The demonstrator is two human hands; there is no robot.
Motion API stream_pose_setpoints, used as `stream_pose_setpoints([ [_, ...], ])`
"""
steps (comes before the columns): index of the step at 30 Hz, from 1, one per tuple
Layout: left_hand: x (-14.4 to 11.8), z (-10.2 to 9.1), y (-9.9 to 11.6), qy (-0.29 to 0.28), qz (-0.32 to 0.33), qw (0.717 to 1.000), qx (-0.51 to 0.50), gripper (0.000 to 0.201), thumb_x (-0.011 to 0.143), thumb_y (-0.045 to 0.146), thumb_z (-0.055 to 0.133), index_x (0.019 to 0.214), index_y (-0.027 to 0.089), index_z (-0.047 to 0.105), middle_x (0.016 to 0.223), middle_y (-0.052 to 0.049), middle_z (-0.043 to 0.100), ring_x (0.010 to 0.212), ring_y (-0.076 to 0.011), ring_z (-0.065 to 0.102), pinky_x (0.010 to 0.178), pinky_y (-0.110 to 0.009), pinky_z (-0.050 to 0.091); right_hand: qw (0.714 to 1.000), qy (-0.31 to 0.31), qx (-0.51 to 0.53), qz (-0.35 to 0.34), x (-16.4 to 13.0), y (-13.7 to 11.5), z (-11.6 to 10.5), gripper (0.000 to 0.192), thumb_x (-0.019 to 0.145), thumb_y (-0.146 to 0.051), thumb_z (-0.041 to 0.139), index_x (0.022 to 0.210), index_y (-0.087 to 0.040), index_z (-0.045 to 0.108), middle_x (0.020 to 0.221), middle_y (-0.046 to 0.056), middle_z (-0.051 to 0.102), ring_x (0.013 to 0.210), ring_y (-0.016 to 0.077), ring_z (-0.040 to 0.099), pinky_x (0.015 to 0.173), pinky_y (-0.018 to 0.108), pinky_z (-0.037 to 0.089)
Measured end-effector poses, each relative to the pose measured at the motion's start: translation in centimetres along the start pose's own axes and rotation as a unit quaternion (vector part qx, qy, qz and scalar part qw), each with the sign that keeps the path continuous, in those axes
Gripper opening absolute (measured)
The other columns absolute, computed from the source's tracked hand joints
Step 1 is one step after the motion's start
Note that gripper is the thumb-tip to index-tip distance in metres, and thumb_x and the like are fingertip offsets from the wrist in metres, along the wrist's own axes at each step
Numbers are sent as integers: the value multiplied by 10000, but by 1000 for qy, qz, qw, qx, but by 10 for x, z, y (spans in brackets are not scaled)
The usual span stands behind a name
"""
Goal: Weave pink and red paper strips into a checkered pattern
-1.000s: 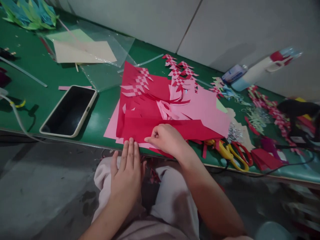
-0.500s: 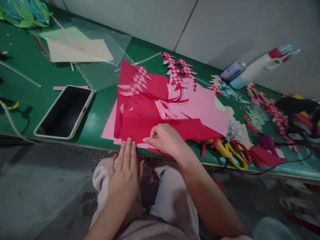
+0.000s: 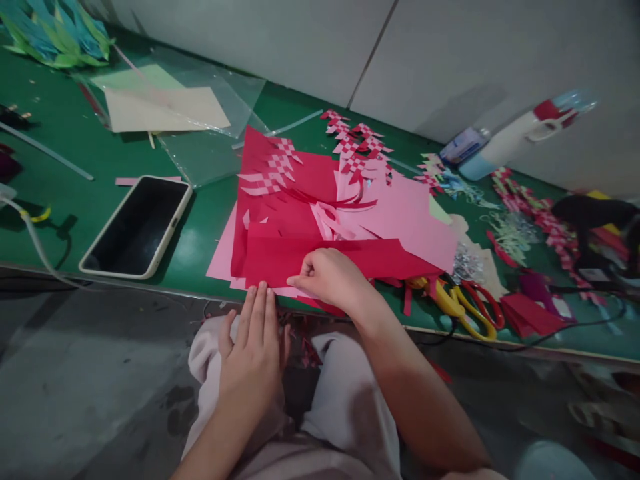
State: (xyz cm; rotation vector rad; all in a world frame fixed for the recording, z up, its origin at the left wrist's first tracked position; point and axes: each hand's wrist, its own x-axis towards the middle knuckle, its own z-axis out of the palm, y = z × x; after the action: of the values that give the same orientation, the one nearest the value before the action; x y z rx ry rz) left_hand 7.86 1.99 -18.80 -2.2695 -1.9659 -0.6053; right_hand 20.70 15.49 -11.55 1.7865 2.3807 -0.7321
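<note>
A folded sheet of red paper lies along the front of a paper pile, at the table's near edge. My left hand is open, palm down, its outstretched fingertips touching the paper's front edge. My right hand is closed on the red paper farther right, fingers curled and thumb pointing left along the front edge. Its fingertips are partly hidden. Behind the fold are a larger red sheet, pink sheets and cut pink strips. Woven red-and-pink checkered pieces rest on the red sheet.
Yellow-handled scissors and red-handled scissors lie at the right. A phone is at the left, with a clear plastic sleeve behind it. A white bottle leans near the grey wall. The green table ends just before my knees.
The view has shifted slightly, so the left side of the table sits a little lower and farther right. Both hands keep nearly the same places on the red paper.
</note>
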Motion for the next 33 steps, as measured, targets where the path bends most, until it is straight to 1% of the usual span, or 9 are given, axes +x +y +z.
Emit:
stream_pose_setpoints([
  [4,2,1,2,-1,-19,1000,-1,706,919,254,451,1518,108,108,1475,-175,409,1319,-299,448,1031,-441,297,1000,6,7,-9,0,3,1,308,747,-412,691,546,-185,635,569,31,644,565,135,554,518,265,268],
  [10,5,2,2,8,-29,999,21,680,923,260,454,1517,135,148,1446,-157,465,1280,-292,491,964,-398,355,999,-5,22,-37,3,11,4,366,799,-462,635,573,-175,660,526,21,607,517,111,514,515,262,264],
  [15,7,3,2,5,-33,999,18,681,920,263,471,1517,146,164,1422,-173,493,1272,-306,496,924,-409,389,1000,-9,9,-26,3,8,0,346,789,-440,652,568,-174,659,525,21,608,509,112,515,511,266,263],
  [17,7,2,3,1,-30,999,22,655,917,266,481,1508,165,218,1422,-178,491,1272,-311,495,918,-414,399,1000,-13,2,-22,3,7,-1,320,777,-416,665,565,-177,655,530,23,615,511,118,519,508,270,259],
  [22,10,-3,6,-8,-22,999,35,517,900,289,524,1406,209,455,1406,-214,490,1255,-341,504,895,-438,429,999,-22,-16,-19,5,5,-1,300,780,-415,664,595,-179,662,560,37,634,526,131,533,511,276,268],
  [24,10,-4,7,-13,-20,999,40,495,894,297,536,1380,213,491,1402,-231,483,1255,-356,500,898,-449,434,999,-27,-14,-22,5,6,-1,297,783,-420,662,611,-178,673,573,41,640,534,131,535,516,274,273],
  [27,11,-5,7,-22,-16,998,48,520,887,326,552,1392,230,476,1415,-235,465,1271,-367,481,896,-460,440,999,-41,-5,-28,3,10,-5,270,786,-396,657,643,-171,695,581,39,643,526,118,518,522,271,271],
  [30,10,-4,8,-25,-18,998,47,549,890,349,545,1416,233,440,1431,-226,454,1287,-363,466,896,-471,436,998,-55,6,-34,-5,21,-15,195,771,-334,670,680,-165,706,620,29,664,543,104,520,529,260,274],
  [33,9,-3,8,-21,-26,998,49,557,906,332,516,1439,220,398,1442,-209,453,1292,-346,465,903,-473,421,999,-43,23,-23,-15,37,-25,160,756,-321,684,685,-178,703,678,13,690,606,106,556,535,242,288],
])
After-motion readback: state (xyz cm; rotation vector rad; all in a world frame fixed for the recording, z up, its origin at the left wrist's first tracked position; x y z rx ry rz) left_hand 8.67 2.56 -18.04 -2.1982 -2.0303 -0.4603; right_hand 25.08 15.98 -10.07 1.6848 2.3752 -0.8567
